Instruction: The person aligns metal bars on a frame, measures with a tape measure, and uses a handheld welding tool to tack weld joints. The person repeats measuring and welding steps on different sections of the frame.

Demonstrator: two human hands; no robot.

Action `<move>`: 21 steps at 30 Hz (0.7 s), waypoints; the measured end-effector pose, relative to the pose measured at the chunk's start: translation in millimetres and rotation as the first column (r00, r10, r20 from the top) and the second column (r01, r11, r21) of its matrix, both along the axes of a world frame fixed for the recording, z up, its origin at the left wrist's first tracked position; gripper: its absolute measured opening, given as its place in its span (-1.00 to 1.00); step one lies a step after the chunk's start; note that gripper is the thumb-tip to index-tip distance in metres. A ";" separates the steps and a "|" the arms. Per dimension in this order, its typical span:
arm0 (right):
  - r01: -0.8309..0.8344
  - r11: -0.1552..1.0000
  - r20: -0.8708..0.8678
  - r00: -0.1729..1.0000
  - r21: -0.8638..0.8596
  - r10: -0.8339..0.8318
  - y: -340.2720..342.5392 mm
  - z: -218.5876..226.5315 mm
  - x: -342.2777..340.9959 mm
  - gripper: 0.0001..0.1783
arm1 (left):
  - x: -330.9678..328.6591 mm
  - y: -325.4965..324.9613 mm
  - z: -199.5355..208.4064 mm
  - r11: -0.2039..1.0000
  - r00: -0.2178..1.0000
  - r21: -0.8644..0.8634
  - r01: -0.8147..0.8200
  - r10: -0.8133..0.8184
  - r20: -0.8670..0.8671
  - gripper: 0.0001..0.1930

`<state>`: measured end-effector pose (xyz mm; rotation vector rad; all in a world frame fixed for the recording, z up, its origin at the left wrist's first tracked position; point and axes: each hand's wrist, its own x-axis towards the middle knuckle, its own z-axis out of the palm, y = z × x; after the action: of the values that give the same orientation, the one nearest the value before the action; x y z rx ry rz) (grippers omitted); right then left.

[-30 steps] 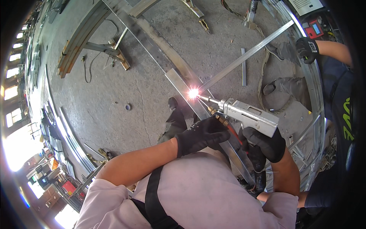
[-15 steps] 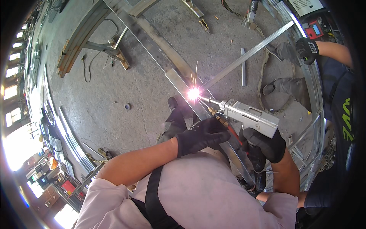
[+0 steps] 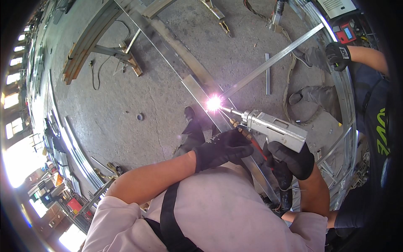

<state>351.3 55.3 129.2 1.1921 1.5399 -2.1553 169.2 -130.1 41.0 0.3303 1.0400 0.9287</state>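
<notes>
Head view: welding gun (image 3: 275, 128), boxy & silvery, is right of ctr, body slanting up-left, thin nozzle (image 3: 233, 110) aimed at a v. bright glare (image 3: 214, 103). Glare sits on the flat metal bar (image 3: 262, 178), nr where a slim cross bar (image 3: 273, 63) comes in from upper right; exact contact hidden by light.

R hand (image 3: 297, 158), black glove, is wrapped round the gun's grip below the rear of the body, fingers closed; grip itself mostly covered. L hand (image 3: 222, 149), also gloved, is over the bar, fingertips by the brass fitting (image 3: 234, 122) & red hose (image 3: 257, 147); can't tell if it pinches anything or just rests.

Handling, my guess: gun rigid, mod. heavy, prob. nose-light w/ hose drag at the back; smooth casing may slip, so hold the rear grip. Tip prob. v. hot & easily knocked, so keep fingers off. Hose bends, shouldn't be kinked. Bars look stiff, edges maybe sharp; take hold well away from glare, gloves on.
</notes>
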 end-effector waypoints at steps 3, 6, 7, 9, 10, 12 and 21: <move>-0.001 1.000 0.002 1.000 0.001 0.001 -0.4 0.1 0.0 -0.72 | 1.1 0.4 -1.6 1.000 1.000 -0.019 0.004 -0.004 0.009 -0.60; 0.055 0.998 -0.001 0.998 0.013 -0.055 -3.0 0.1 0.6 -0.72 | 1.8 0.2 -2.7 1.000 1.000 -0.023 0.000 0.000 0.019 -0.59; 0.048 0.999 -0.001 0.999 0.010 -0.048 -2.6 -0.1 0.9 -0.72 | 1.8 -0.1 -2.9 1.000 1.000 -0.022 -0.001 0.002 0.023 -0.59; 0.035 0.999 -0.001 0.999 0.002 -0.035 -1.9 -0.2 1.7 -0.73 | 1.9 -1.1 -3.0 1.000 1.000 -0.021 -0.003 0.003 0.030 -0.57; 0.030 1.000 0.009 1.000 -0.005 -0.030 -1.5 -0.1 2.2 -0.73 | 1.9 -1.7 -2.9 1.000 1.000 -0.014 -0.006 0.006 0.026 -0.56; 0.021 1.000 0.029 0.999 -0.017 -0.020 -0.4 0.7 3.3 -0.74 | 2.3 -2.3 -2.4 0.999 0.996 -0.030 -0.029 0.032 0.078 -0.55; 0.015 1.000 0.042 0.999 -0.001 -0.015 -0.8 1.9 4.0 -0.76 | -2.0 0.2 -4.0 0.999 0.998 0.015 0.047 -0.047 0.051 -0.26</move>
<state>355.4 54.5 131.1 1.2443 1.5170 -2.1268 167.1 -129.8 36.9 0.3396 0.9756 0.8982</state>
